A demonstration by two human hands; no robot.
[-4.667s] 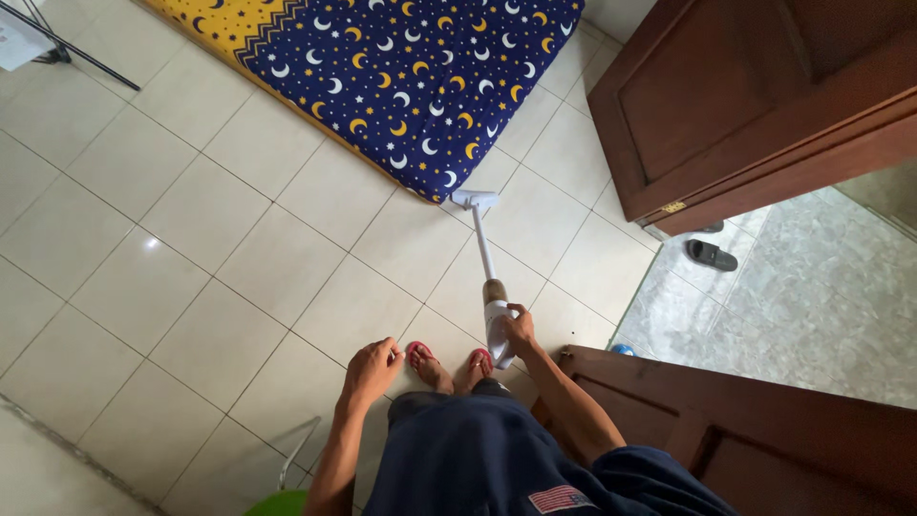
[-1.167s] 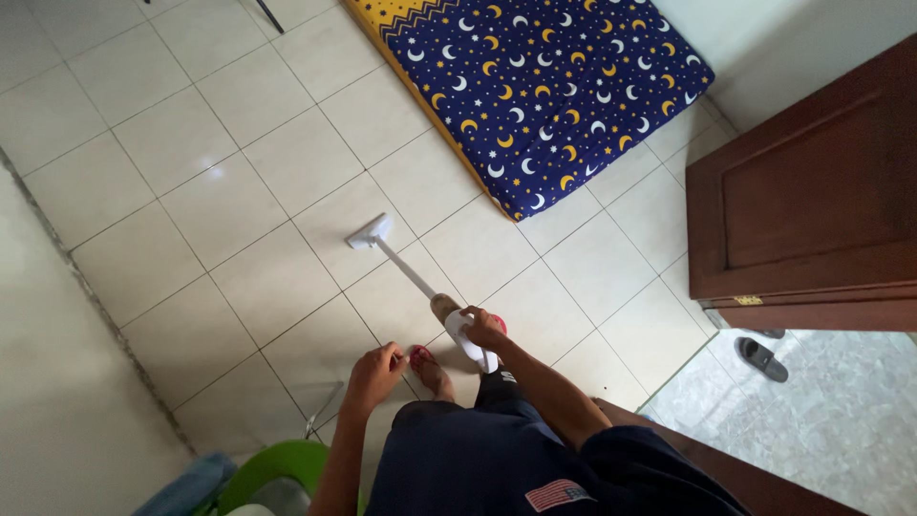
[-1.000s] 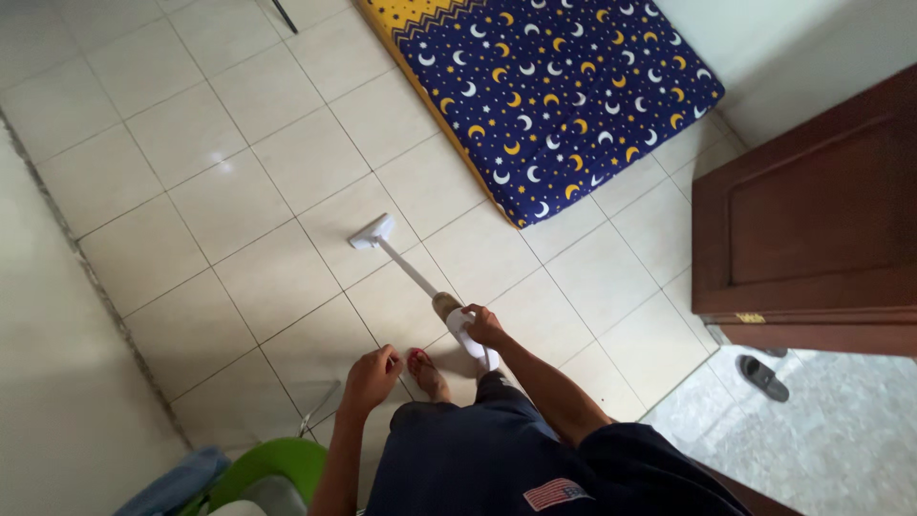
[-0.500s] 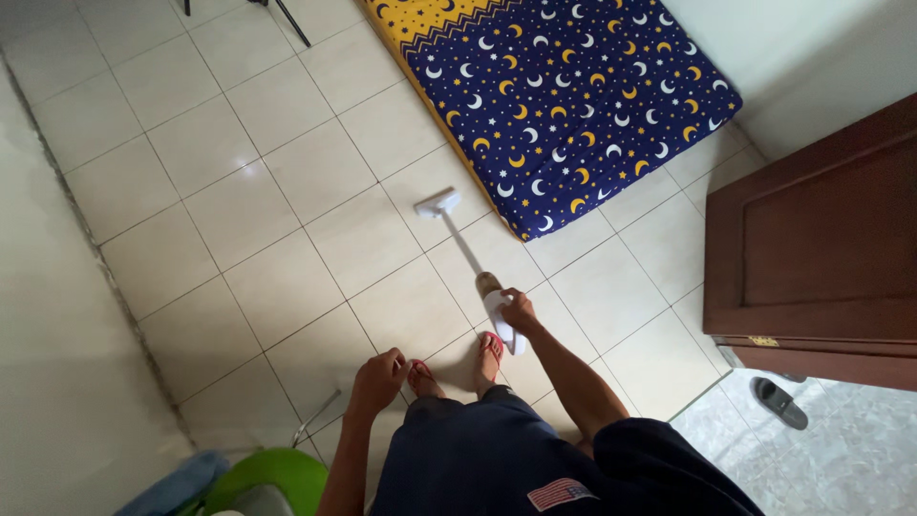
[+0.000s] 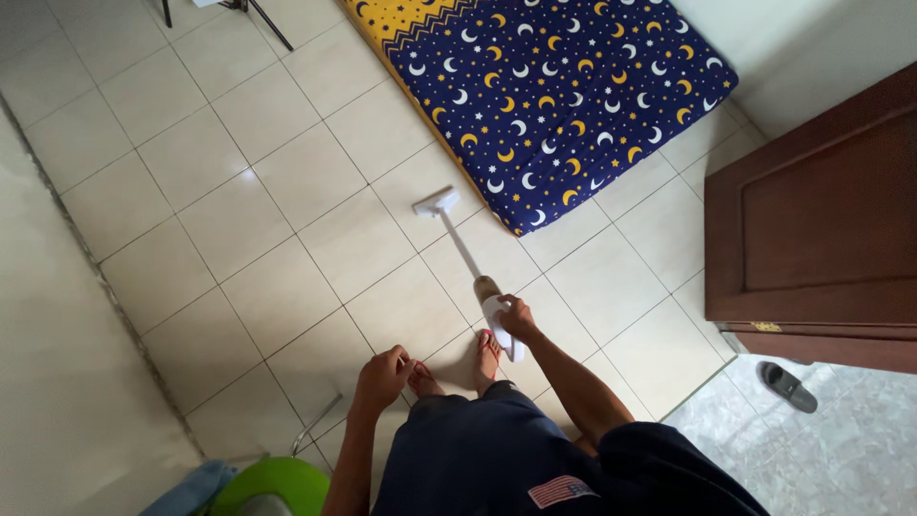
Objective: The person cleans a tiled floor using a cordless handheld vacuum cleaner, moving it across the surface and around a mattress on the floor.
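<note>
Right hand [image 5: 519,318] outstretched, gripping stick vacuum [image 5: 478,277]; left hand [image 5: 384,376] loosely curled.

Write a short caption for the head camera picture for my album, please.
Right hand pushing a white stick vacuum over floor tiles beside a moon-patterned mattress.

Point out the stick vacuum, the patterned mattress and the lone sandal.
stick vacuum [image 5: 496,315], head view, white body under the right hand.
patterned mattress [image 5: 554,96], head view, middle of its blue top.
sandal [image 5: 788,385], head view, its dark strap.
</note>
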